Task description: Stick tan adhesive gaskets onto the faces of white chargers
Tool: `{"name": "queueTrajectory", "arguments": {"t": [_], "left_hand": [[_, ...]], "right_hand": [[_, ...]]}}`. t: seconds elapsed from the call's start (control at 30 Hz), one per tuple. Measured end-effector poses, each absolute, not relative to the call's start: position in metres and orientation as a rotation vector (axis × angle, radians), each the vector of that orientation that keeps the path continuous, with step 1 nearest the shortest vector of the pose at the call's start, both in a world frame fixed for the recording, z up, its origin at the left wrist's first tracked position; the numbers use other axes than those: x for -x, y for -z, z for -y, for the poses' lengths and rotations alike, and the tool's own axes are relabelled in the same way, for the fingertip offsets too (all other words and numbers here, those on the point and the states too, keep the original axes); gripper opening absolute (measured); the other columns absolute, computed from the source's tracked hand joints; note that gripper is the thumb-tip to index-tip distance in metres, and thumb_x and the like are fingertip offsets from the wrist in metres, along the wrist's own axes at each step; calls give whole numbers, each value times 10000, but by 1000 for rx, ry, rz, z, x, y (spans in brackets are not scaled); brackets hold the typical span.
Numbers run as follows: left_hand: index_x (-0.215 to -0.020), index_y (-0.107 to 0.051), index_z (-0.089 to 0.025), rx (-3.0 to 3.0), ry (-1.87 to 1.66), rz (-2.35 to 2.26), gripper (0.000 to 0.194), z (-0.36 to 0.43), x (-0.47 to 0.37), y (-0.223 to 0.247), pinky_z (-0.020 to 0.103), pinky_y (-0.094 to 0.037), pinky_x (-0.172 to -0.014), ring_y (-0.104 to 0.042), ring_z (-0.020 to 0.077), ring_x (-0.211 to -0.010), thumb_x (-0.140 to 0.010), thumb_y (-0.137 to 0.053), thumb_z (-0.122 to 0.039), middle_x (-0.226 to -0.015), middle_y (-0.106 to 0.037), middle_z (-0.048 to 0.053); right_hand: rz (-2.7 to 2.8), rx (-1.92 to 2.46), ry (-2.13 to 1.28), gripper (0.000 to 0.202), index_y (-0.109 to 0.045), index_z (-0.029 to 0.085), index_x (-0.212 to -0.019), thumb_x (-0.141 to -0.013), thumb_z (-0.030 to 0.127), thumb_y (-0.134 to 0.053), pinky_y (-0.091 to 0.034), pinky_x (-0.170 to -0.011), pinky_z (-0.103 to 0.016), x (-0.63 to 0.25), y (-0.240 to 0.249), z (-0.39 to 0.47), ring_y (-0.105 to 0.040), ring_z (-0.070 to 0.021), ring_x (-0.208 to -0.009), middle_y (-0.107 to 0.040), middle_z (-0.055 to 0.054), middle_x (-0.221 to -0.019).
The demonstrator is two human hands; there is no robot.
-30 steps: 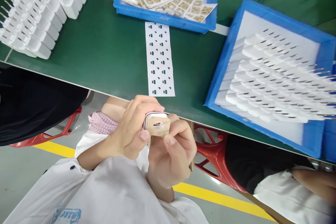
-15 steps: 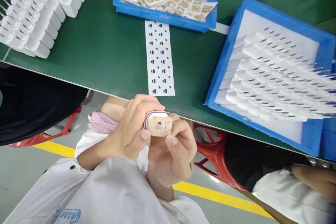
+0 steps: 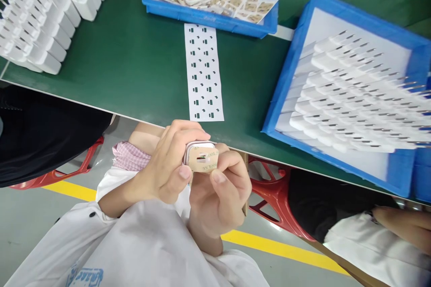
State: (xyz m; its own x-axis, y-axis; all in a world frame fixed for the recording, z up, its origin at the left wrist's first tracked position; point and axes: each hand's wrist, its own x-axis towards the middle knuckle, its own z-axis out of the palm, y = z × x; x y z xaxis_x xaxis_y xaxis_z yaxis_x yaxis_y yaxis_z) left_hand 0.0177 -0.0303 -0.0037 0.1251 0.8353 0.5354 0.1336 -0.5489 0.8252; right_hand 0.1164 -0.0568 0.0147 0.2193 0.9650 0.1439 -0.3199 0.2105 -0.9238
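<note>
Just off the table's front edge, my left hand [image 3: 168, 161] grips a small white device with rounded corners between thumb and fingers. A tan adhesive piece [image 3: 194, 163] with printed letters and a small cutout lies over the device's face. My right hand [image 3: 224, 193] pinches the lower right corner of this tan piece between thumb and index finger. Beyond my hands a white backing sheet [image 3: 204, 71] with rows of small dark cutouts lies on the green table [image 3: 141, 63].
A blue tray [image 3: 208, 20] of tan adhesive sheets stands at the back. On the right, a blue tray [image 3: 286, 80] holds rows of white parts with metal prongs. More white parts [image 3: 50, 45] stand at left. Seated people are at both sides, near red stools [image 3: 276, 197].
The tan piece has shifted slightly left and now lies more squarely over the device. My right hand has moved a little left with it. The view has shifted slightly.
</note>
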Motion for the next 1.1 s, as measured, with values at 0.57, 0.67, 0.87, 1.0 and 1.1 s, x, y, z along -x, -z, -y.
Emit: {"name": "queueTrajectory", "arguments": {"t": [0.57, 0.67, 0.87, 1.0, 1.1], "left_hand": [[-1269, -515, -238, -1774, -1506, -904, 424, 27, -21, 9, 441, -525, -825, -602, 265, -1068, -1030, -317, -525, -1165, -599, 102], [-1265, -501, -246, -1784, -1493, -921, 425, 27, -22, 9, 437, -521, -831, -599, 263, -1068, -1034, -304, -544, -1159, -592, 97], [-1252, -490, -240, -1827, -1483, -933, 425, 25, -21, 9, 424, -510, -838, -597, 261, -1068, -1039, -296, -553, -1152, -578, 99], [-1255, -484, -239, -1845, -1479, -962, 415, 23, -21, 10, 423, -520, -844, -597, 262, -1075, -1037, -333, -559, -1149, -575, 97], [-1250, -490, -237, -1833, -1507, -956, 400, 23, -22, 11, 415, -526, -847, -595, 254, -1075, -1037, -364, -553, -1141, -571, 92]], "right_hand": [[923, 933, -1059, 188, -482, 238, -733, -886, 257, -590, -379, -578, -317, -117, -16, 53, -398, -142, -580, -402, 29, -658], [938, 969, -1048, 200, -470, 243, -732, -889, 278, -589, -384, -574, -324, -118, -15, 53, -402, -148, -572, -395, 31, -654], [931, 961, -1056, 193, -479, 245, -731, -887, 267, -590, -398, -590, -330, -118, -14, 51, -405, -148, -577, -405, 33, -654], [921, 974, -1065, 182, -491, 244, -736, -885, 257, -596, -399, -599, -328, -119, -12, 51, -401, -143, -577, -428, 34, -661], [918, 981, -1063, 177, -499, 244, -741, -886, 255, -599, -396, -596, -324, -119, -11, 51, -407, -142, -576, -432, 35, -660]]}}
